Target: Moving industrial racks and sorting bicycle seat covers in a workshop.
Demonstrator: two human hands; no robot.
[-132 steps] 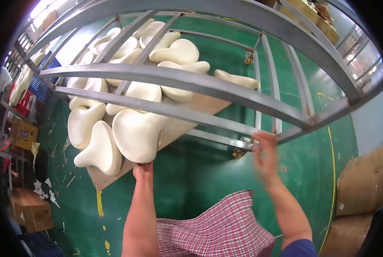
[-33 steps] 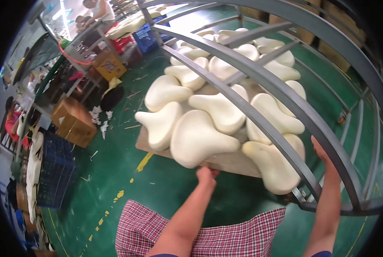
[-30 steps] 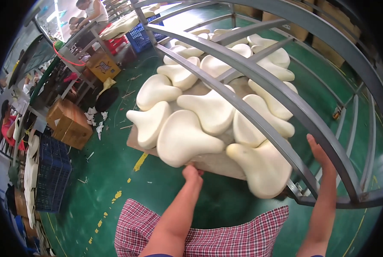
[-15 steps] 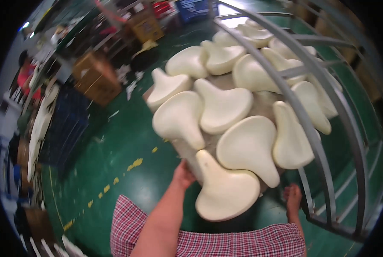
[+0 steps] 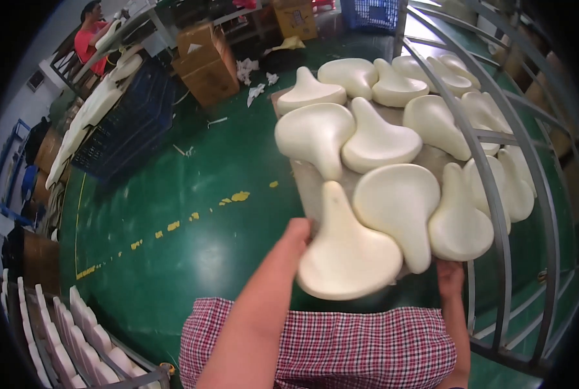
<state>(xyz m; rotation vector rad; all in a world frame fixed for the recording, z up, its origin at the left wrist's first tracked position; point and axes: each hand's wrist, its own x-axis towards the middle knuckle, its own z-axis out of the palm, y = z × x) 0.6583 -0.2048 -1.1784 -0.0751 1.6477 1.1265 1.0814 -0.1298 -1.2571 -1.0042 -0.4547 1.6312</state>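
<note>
Cream-white bicycle saddle pads, several of them, lie close together on a flat brownish board (image 5: pixel 309 194). The nearest saddle pad (image 5: pixel 349 256) overhangs the board's near left corner, its narrow nose pointing away from me. Beside it lie another pad (image 5: pixel 398 204) with its nose toward me and one (image 5: pixel 461 220) at the near right. My left hand (image 5: pixel 298 235) grips the board's left edge, its fingertips hidden. My right hand (image 5: pixel 451 279) is closed at the board's near right side, below the right pad, which hides its fingertips.
A grey metal rack frame (image 5: pixel 490 188) rises over the board's right part. Rows of white pads (image 5: pixel 85 343) stand at the lower left. Further off are a blue crate (image 5: pixel 124 126), a cardboard box (image 5: pixel 205 68) and a person (image 5: pixel 92 40). A dashed yellow line (image 5: pixel 173 225) crosses the green floor.
My right hand, apart from the board before, has come up against its near right side. My left hand stays on the left edge. The view has turned left.
</note>
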